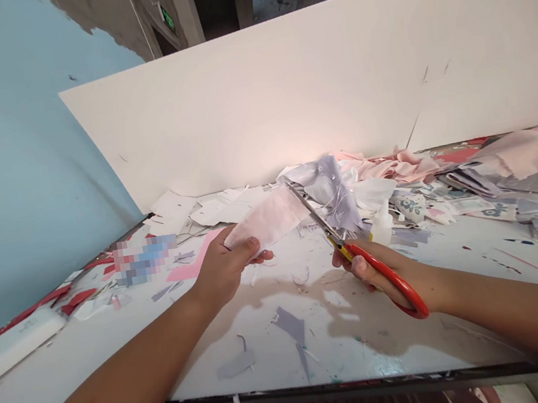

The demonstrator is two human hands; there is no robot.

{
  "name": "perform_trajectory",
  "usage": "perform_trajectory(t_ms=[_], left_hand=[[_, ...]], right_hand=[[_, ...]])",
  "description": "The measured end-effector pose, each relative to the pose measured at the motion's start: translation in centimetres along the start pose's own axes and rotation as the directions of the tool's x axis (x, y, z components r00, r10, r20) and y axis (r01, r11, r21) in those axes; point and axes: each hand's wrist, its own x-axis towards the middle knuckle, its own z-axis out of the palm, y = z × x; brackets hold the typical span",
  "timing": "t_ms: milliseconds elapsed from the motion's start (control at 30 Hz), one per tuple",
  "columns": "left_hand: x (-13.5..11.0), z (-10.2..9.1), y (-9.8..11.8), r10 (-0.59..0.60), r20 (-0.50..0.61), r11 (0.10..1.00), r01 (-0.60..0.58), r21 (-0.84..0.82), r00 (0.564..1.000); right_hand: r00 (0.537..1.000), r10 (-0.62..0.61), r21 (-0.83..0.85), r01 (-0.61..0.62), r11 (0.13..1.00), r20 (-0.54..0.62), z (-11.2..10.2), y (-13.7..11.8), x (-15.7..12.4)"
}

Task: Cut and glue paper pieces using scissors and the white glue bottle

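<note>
My left hand (230, 261) pinches a pale pink piece of fabric (271, 218) between thumb and fingers, holding it above the table. In my right hand (367, 267) is a pair of scissors (385, 271) with red-orange handles, its blades pointing up and to the left. The blades lie at the right end of the pink fabric; whether they are cutting into it I cannot tell. Behind the blades sits a crumpled lavender cloth (342, 197). Small grey-lavender scraps (290, 324) lie on the tabletop below my hands.
The white table (172, 364) carries many fabric and paper offcuts. Pink cloth (395, 166) and patterned scraps (408, 204) heap toward the back right; white paper pieces (172, 209) lie back left. A white board (307, 88) stands along the rear, beside a blue wall (10, 132).
</note>
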Motion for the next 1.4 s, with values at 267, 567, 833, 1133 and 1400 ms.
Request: perform_trajectory(t_ms=[267,567,833,1133,1400], left_hand=[[0.3,-0.1,-0.2,0.040,-0.097,0.998,-0.044,-0.038,0.994],[0.3,-0.1,-0.2,0.056,-0.094,0.997,-0.061,-0.053,0.994],[0.0,0.0,-0.3,0.038,0.051,0.997,-0.041,0.060,0.998],[0.2,-0.5,-0.4,-0.082,0.225,0.987,0.048,0.155,0.971],[0.1,-0.4,-0.5,-0.202,0.419,0.953,0.079,0.293,0.885]], right_hand=[[0.999,-0.028,0.030,0.030,0.999,-0.047,0.5,1.2,0.0],[1.000,-0.017,-0.010,0.017,1.000,0.003,0.2,0.7,0.0],[1.000,-0.009,0.021,0.010,1.000,-0.029,0.0,0.5,0.1],[0.994,0.068,0.268,-0.042,0.962,-0.087,0.3,1.1,0.2],[0.971,0.238,0.431,-0.215,0.876,0.001,0.9,0.8,1.8]])
